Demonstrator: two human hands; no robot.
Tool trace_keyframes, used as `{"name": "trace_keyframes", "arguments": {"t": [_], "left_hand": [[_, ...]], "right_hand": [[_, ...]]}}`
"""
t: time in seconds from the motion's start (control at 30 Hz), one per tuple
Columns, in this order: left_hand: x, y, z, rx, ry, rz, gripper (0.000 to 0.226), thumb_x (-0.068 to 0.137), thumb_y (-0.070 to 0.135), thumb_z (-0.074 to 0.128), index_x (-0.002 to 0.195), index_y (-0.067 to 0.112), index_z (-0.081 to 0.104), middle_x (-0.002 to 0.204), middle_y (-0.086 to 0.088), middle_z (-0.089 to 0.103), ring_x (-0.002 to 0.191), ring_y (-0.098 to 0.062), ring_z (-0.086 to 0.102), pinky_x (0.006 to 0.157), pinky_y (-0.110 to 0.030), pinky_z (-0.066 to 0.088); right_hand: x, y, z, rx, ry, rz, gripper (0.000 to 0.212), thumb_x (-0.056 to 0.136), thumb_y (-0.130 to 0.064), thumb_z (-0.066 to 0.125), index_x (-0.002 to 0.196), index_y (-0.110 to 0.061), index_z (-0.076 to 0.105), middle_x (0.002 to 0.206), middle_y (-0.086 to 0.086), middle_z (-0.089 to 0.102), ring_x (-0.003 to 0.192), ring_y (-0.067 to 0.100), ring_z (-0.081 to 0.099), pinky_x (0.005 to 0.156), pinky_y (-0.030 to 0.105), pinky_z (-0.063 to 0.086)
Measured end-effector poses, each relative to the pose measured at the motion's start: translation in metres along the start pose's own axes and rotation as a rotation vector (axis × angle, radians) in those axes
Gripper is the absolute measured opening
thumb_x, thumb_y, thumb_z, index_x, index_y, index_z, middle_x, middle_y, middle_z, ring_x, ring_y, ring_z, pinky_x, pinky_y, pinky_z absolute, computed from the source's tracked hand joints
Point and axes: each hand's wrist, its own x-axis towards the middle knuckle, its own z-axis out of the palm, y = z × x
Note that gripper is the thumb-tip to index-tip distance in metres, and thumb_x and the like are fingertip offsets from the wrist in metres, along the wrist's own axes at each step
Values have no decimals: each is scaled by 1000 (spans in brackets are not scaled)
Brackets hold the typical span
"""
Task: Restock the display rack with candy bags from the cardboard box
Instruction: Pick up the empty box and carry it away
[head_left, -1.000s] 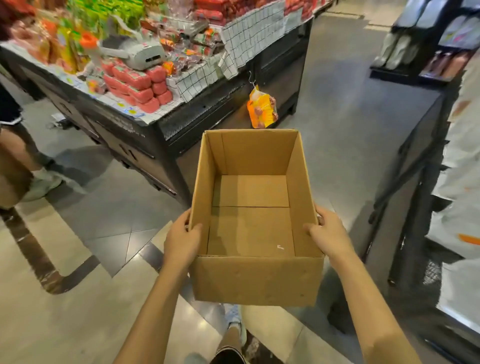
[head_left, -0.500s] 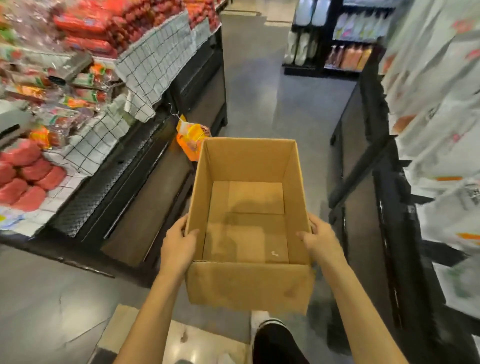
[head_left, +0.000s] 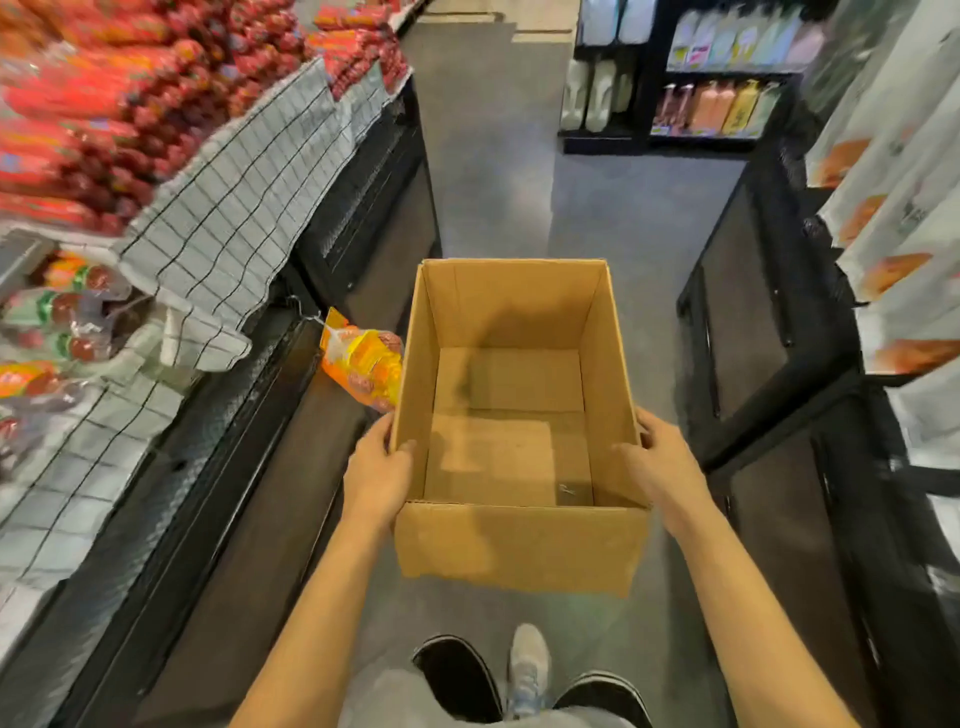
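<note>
I carry an open cardboard box at waist height in a shop aisle, and nothing lies inside it. My left hand grips its left wall, thumb hooked over the rim. On the right wall my right hand grips the same way. An orange and yellow candy bag hangs from a hook on the black display stand to my left, just beside the box's left wall.
The left stand bears red and orange packets on checked cloth. A black rack with white bags lines the right. Bottle shelves close the aisle's far end. Grey floor runs ahead.
I have turned right and walked into the aisle with the box. The hanging candy bag, earlier ahead of the box, is now at its left side. My grip is unchanged.
</note>
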Motion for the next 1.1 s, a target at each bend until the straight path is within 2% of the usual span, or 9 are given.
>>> {"name": "trace_keyframes", "arguments": {"t": [0.07,0.17,0.3,0.37,0.47,0.57,0.73,0.87,1.1], "left_hand": [[35,12,7,4,-5,11,49,77,42,50,126,44,57,114,9,68,104,-22,66,93,-50,52],[90,41,20,31,-73,36,37,81,40,52,117,47,61,111,10,70,102,-21,66,93,-50,52],[162,89,46,50,-183,107,26,97,11,54,113,30,60,102,2,66,91,-20,61,77,-35,50],[202,106,59,110,-248,131,21,93,17,57,112,25,64,104,-2,68,93,-23,62,81,-38,52],[263,129,83,208,-346,178,39,75,37,55,111,26,65,102,-4,70,97,-29,65,90,-46,53],[299,167,108,234,-467,247,26,73,31,55,94,21,65,90,-4,67,89,-29,62,78,-36,47],[335,206,153,269,-692,339,30,91,15,56,115,30,66,103,8,70,96,-14,63,79,-35,46],[364,231,203,338,-753,375,43,71,31,56,112,37,67,100,9,73,97,-19,66,87,-40,51],[391,271,266,531,-807,507,39,91,20,51,128,29,58,109,4,67,102,-24,60,87,-40,51]], "right_hand": [[27,-11,-3,10,40,15,48,90,-9,57,127,-41,58,103,-15,66,98,13,61,88,43,54],[67,-20,-2,-4,98,53,48,90,-8,56,118,-47,57,101,-15,66,92,12,63,84,43,56],[120,-25,-2,25,165,146,47,89,-8,54,117,-45,59,99,-9,72,88,17,68,82,47,57],[145,-24,0,38,216,205,50,88,-15,54,127,-46,57,99,-10,72,92,18,68,85,51,57],[171,-30,3,78,327,265,43,88,-21,54,119,-50,59,94,-10,73,92,19,68,84,54,57],[188,-39,2,153,425,340,36,91,-21,54,109,-52,60,94,-9,73,91,19,68,84,54,57],[207,-36,1,302,591,450,31,93,-27,57,117,-46,58,102,-15,69,95,13,66,86,50,57],[226,-23,-4,360,700,534,33,93,-23,59,115,-48,57,99,-15,67,93,13,64,83,43,57],[264,-3,-10,536,830,611,26,90,-13,62,98,-37,69,88,-11,74,83,13,70,79,47,60]]}}
